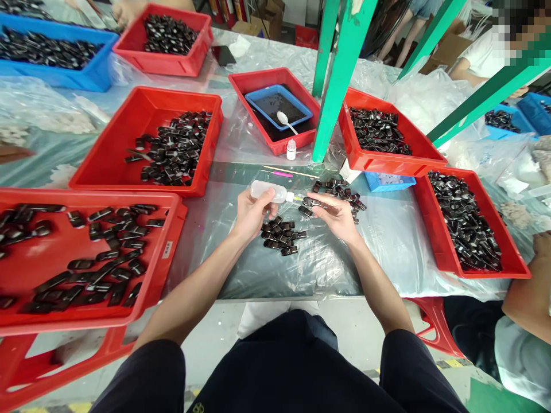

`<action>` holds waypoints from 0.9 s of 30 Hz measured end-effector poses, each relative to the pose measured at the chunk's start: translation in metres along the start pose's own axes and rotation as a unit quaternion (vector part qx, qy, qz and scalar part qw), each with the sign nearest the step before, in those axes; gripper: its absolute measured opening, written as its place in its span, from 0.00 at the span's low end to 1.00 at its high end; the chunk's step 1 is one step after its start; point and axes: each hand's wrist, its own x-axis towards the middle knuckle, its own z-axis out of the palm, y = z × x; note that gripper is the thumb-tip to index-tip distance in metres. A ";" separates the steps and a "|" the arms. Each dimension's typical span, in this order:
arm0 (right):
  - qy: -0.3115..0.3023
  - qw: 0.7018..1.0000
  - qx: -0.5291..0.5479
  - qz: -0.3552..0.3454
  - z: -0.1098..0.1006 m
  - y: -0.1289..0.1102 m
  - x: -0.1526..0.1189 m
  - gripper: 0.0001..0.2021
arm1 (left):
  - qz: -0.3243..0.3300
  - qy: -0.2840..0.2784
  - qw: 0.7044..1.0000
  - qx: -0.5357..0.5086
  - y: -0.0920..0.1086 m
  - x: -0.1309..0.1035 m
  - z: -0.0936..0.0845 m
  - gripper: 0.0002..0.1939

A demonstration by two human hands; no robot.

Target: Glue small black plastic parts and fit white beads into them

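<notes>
My left hand (253, 211) is closed around a translucent squeeze bottle (267, 191), which lies nearly level with its thin tip pointing right. The tip reaches a small black glossy part (310, 202) pinched in the fingers of my right hand (334, 213). I cannot make out whether tip and part touch. Below the bottle, a loose pile of the same black parts (278, 234) lies on the plastic-covered table. A second pile (338, 188) sits just behind my right hand, partly hidden by it.
Red bins of black parts stand left (181, 215) and right (512, 258). A red tray (275, 148) holds a blue tray with a white spoon (283, 119). A small bottle (291, 150) and a pink stick (283, 174) lie ahead. A green post (340, 80) rises behind. A person's arm (529, 298) is at right.
</notes>
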 end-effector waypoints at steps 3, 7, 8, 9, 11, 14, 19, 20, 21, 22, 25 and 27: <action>0.007 1.000 -0.003 -0.003 0.001 0.000 -0.001 0.19 | -0.006 -0.001 1.000 -0.009 0.000 0.000 0.000 0.30; 0.009 1.000 -0.016 -0.012 0.001 -0.003 -0.001 0.18 | -0.012 -0.010 1.000 -0.018 0.001 0.000 0.000 0.31; 0.011 1.000 -0.018 -0.015 0.001 -0.003 -0.001 0.18 | -0.011 -0.010 1.000 -0.017 0.001 0.000 0.000 0.30; 0.012 1.000 -0.019 -0.019 0.001 -0.003 -0.001 0.18 | -0.011 -0.008 1.000 -0.014 0.001 -0.001 0.000 0.30; 0.016 0.999 -0.018 -0.022 0.001 -0.004 -0.001 0.18 | -0.007 -0.005 1.000 -0.009 0.001 -0.001 0.000 0.30; 0.017 0.999 -0.020 -0.023 0.002 -0.004 -0.001 0.17 | 0.000 -0.004 1.000 -0.004 0.001 -0.001 -0.001 0.29; 0.027 0.999 -0.013 -0.037 0.003 -0.006 -0.001 0.15 | 0.008 -0.006 1.000 -0.011 0.000 -0.002 0.000 0.30; 0.028 0.999 -0.013 -0.039 0.003 -0.007 -0.002 0.15 | 0.010 -0.006 1.000 -0.014 0.000 -0.002 0.000 0.30; 0.028 0.999 -0.014 -0.039 0.003 -0.007 -0.002 0.14 | 0.011 -0.005 1.000 -0.016 0.000 -0.002 0.001 0.30; 0.028 0.999 -0.014 -0.040 0.003 -0.008 -0.002 0.14 | 0.012 -0.005 1.000 -0.016 0.000 -0.002 0.001 0.30; 0.027 0.999 -0.015 -0.040 0.004 -0.008 -0.002 0.14 | 0.012 -0.002 1.000 -0.011 0.001 -0.002 0.001 0.30; 0.027 0.999 -0.015 -0.041 0.004 -0.007 -0.002 0.14 | 0.011 -0.003 1.000 -0.009 0.001 -0.003 0.001 0.29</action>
